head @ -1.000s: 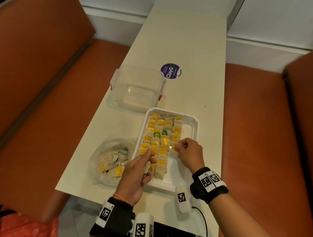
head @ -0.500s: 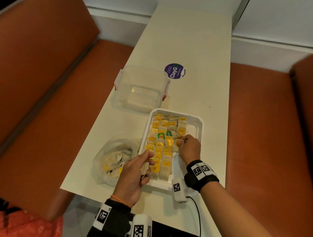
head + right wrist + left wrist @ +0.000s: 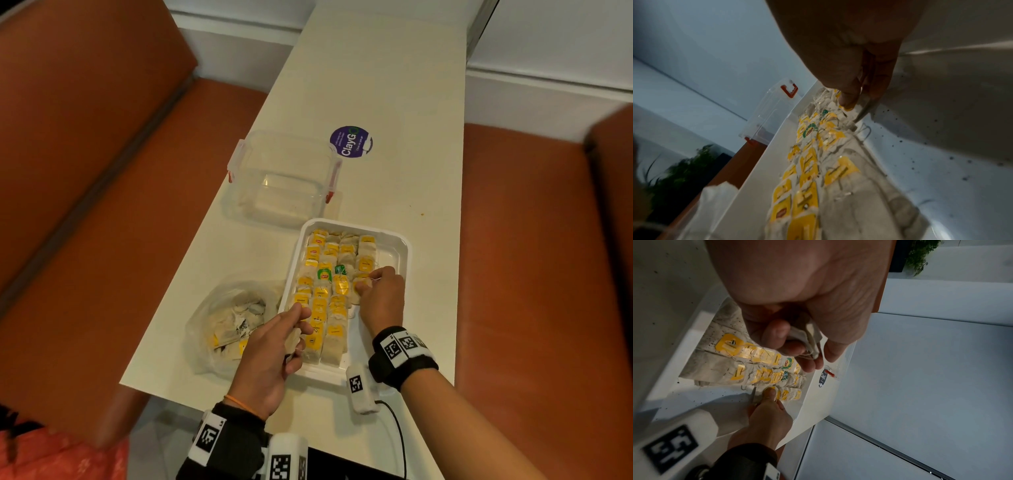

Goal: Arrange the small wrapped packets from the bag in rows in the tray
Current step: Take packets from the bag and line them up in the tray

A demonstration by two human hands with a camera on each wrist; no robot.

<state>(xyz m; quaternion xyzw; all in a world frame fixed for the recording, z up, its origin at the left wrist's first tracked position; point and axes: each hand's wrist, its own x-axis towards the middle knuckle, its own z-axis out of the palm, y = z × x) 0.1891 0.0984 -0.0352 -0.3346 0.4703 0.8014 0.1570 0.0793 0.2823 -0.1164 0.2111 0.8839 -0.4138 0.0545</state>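
Packet (image 3: 805,335) inside left hand (image 3: 270,356) grip, over tray (image 3: 400,246)

purple sticker (image 3: 351,141) on the table reads "clayg" (rest unclear); one yellow tag (image 3: 778,358) reads "moment".

R hand (image 3: 382,298) moved up the white plastic tray (image 3: 400,246) since 1 s ago, fingertips now pressing a yellow-tagged packet (image 3: 361,284) further along the right row. L hand (image 3: 270,356) barely shifted.
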